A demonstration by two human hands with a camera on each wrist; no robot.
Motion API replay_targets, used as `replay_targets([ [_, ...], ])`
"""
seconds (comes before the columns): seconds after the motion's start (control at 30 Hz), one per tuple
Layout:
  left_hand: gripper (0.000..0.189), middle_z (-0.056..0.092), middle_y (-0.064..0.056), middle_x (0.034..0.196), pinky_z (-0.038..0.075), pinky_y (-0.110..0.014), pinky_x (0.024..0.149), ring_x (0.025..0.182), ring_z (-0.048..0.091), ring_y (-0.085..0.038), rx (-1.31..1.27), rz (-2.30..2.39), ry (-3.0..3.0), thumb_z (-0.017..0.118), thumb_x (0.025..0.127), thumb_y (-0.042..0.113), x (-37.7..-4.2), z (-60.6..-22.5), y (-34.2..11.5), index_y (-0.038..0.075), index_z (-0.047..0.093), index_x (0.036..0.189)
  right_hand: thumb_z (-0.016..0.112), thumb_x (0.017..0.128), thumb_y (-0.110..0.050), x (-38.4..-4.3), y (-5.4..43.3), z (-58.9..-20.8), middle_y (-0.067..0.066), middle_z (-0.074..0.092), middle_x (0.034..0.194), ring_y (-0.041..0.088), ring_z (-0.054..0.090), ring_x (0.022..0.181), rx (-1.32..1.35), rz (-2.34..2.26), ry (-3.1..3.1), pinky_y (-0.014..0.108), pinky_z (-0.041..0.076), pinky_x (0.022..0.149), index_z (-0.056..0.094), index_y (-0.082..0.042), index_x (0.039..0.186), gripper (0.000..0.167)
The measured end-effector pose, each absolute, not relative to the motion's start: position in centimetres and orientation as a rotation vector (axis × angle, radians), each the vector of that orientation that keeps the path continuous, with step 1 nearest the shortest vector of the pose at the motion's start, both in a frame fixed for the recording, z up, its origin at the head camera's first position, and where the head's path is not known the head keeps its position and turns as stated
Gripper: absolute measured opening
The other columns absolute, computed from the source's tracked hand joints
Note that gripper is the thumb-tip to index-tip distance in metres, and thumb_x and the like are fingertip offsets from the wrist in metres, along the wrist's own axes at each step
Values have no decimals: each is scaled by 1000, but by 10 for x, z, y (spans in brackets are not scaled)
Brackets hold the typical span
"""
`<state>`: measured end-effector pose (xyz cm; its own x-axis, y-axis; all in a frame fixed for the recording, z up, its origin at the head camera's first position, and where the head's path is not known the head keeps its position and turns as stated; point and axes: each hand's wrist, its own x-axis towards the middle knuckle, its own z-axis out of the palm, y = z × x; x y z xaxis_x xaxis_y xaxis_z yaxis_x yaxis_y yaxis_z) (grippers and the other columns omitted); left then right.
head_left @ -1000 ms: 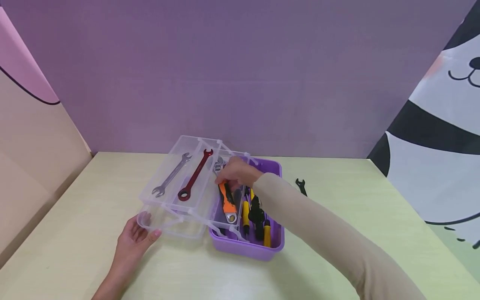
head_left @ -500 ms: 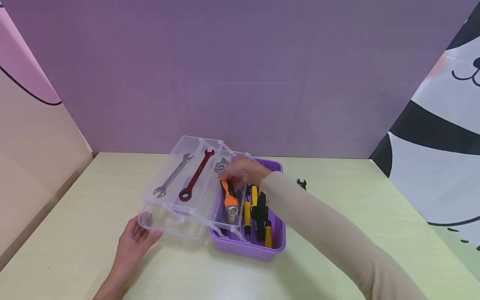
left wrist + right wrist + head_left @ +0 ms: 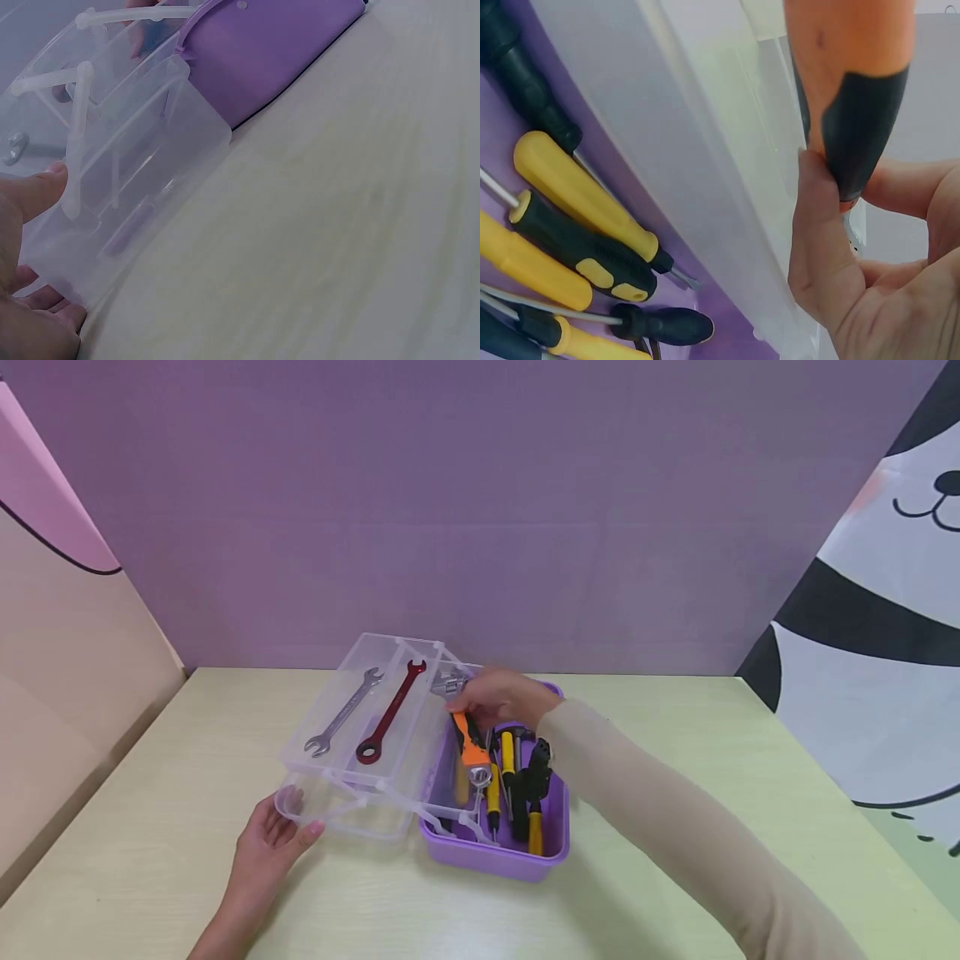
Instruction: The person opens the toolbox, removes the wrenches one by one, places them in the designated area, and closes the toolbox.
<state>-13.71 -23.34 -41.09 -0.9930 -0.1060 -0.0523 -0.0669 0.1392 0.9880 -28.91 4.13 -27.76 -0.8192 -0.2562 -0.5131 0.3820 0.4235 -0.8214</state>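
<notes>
An adjustable wrench (image 3: 469, 742) with an orange and black handle is in the right hand (image 3: 501, 695), raised over the right-hand part of the clear trays (image 3: 360, 789). Thumb and fingers pinch it near the neck, as the right wrist view also shows; its metal head points toward the back, just left of the knuckles, and the handle slants forward. The left hand (image 3: 268, 839) is well apart from the wrench, its thumb and fingers holding the front left corner of the trays.

Against the frame from a second ago, the wrench and the right hand have shifted to the right. The left hand keeps its place. The black wrench that showed on the table to the right is now out of sight.

Around the held wrench, the purple box (image 3: 487, 866) lies below and to the right, joined to the trays by white hinged arms (image 3: 435, 821). Inside it are yellow-handled tools (image 3: 507, 752) and a black tool (image 3: 537, 772). To the left, a silver wrench (image 3: 342, 713) and a red wrench (image 3: 390, 714) lie side by side in the upper tray. Everything stands on a pale table (image 3: 150, 827) before a purple wall (image 3: 480, 510).
</notes>
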Motion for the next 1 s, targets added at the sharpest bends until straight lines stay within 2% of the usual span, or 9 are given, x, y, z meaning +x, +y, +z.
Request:
replay_targets([
  [0.33, 72, 23, -27, 153, 35, 5, 87, 141, 23, -42, 160, -2030, -2337, 65, 90, 10, -136, -410, -233, -4, 20, 145, 61, 91, -5, -285, 54, -273, 6, 59, 72, 19, 62, 68, 74, -1385, 2139, 45, 54, 93, 55, 1, 86, 10],
  [0.57, 74, 21, -27, 154, 35, 4, 89, 142, 22, -42, 163, -2035, -2348, 65, 90, 10, -136, -409, -232, -4, 18, 146, 60, 92, -7, -281, 66, -269, 9, 58, 84, 21, 60, 73, 10, -1371, 2191, 42, 58, 89, 56, 4, 99, 14],
  [0.83, 74, 22, -28, 153, 35, 5, 88, 141, 22, -43, 160, -2031, -2342, 65, 90, 10, -136, -409, -233, -5, 19, 145, 56, 93, -5, -281, 83, -264, 8, 57, 81, 20, 59, 75, -51, -1425, 2144, 46, 54, 94, 56, 4, 91, 9],
  [1.0, 74, 21, -26, 154, 36, 5, 87, 142, 22, -43, 168, -2032, -2350, 66, 90, 13, -137, -409, -233, -3, 19, 146, 54, 94, -7, -282, 94, -261, 13, 58, 93, 22, 61, 81, -68, -1417, 2134, 47, 53, 95, 54, 8, 102, 17],
])
